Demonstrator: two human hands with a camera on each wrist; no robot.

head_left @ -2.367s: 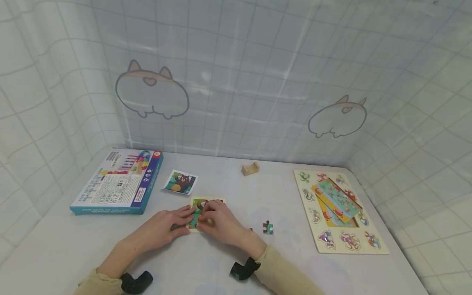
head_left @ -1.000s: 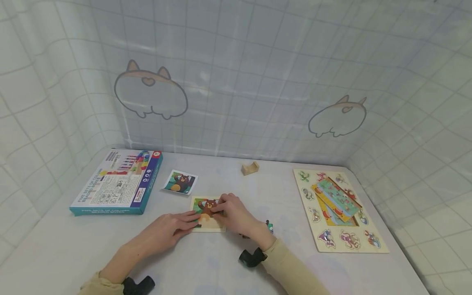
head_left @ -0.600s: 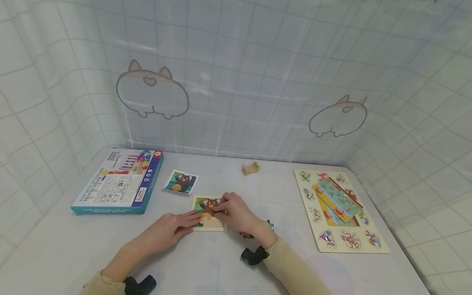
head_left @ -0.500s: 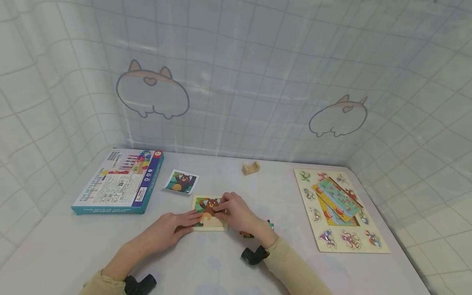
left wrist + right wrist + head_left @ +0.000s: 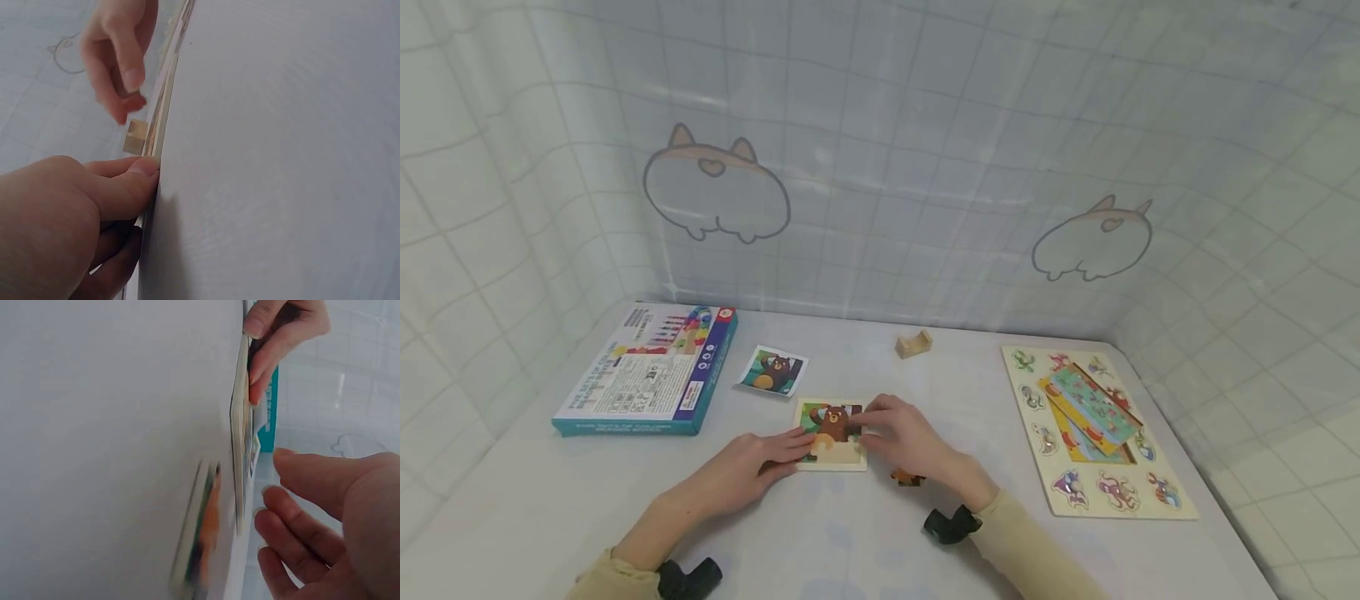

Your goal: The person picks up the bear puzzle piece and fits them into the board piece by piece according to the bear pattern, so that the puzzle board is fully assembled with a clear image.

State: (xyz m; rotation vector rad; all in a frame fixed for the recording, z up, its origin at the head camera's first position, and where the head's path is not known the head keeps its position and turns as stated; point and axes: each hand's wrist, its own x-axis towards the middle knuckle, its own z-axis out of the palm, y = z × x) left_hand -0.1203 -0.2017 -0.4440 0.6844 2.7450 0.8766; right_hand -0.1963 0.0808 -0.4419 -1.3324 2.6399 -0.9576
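A small wooden jigsaw board (image 5: 838, 457) lies in front of me, showing a brown bear's head and upper body, with bare wood along its lower part. My left hand (image 5: 741, 471) holds its left side, thumb against the edge and fingers over the top, as the left wrist view shows. At the board's upper right hovers my right hand (image 5: 910, 437). Its thumb and fingers (image 5: 294, 547) are apart in the right wrist view, with nothing between them. A loose orange-brown puzzle piece (image 5: 907, 477) lies on the table below the right hand, blurred in the right wrist view.
Behind the board lies a bear picture card (image 5: 773, 372). A flat teal-edged box (image 5: 640, 367) is at left, a small wooden block (image 5: 913, 344) at the back. On the right, a peg puzzle board (image 5: 1060, 492) carries several colourful cards (image 5: 1093, 412).
My right hand has gone from the board's middle to its upper right, then drawn off rightward, fingers parting. My left hand stays at the board's left side.
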